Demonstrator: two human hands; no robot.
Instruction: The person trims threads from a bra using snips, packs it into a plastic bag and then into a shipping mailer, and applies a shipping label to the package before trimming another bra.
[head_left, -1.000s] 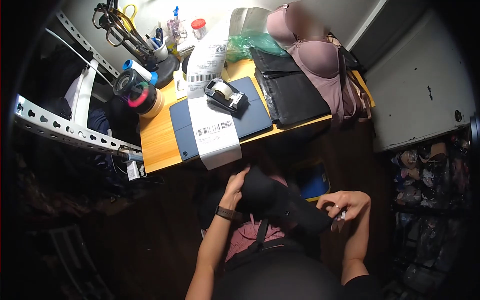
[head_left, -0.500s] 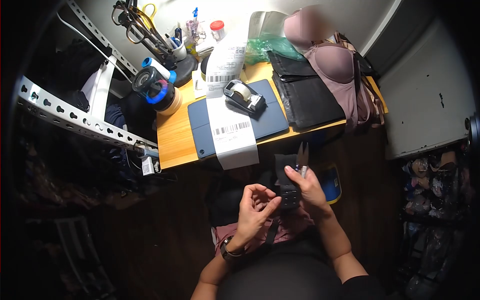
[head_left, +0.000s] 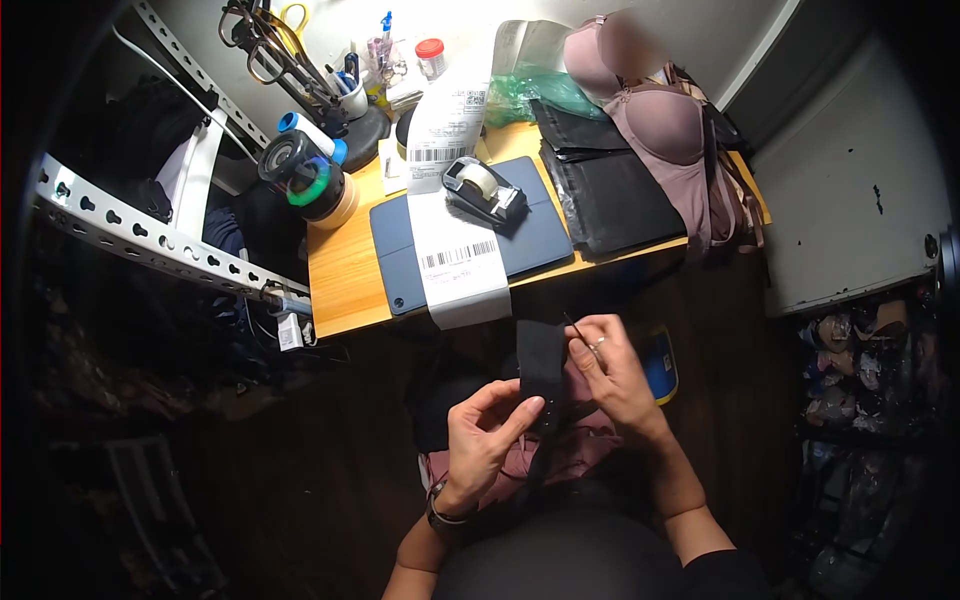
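Note:
My left hand [head_left: 485,435] pinches the side of a black fabric band [head_left: 541,360] between thumb and fingers. Small metal dots, like bra hook-and-eye fittings, show near the band's lower end. To its right, my right hand [head_left: 612,375] is closed around small snips [head_left: 574,328]. Only a thin dark blade sticks out past the fingers, with a shiny bit near them; the rest is hidden in the hand. Mauve fabric [head_left: 590,455] lies across the lap below both hands.
On the wooden desk [head_left: 345,290] lie a blue tablet case [head_left: 545,215], a tape dispenser [head_left: 485,190], printed labels [head_left: 462,270], black plastic bags [head_left: 625,205] and a mauve bra [head_left: 660,125]. White metal shelving [head_left: 150,225] stands left; packed goods [head_left: 850,370] are at right.
My left hand has taken hold of the band, which has moved left out of my right hand's grip. My right hand has turned, so the snips' spread blades no longer show.

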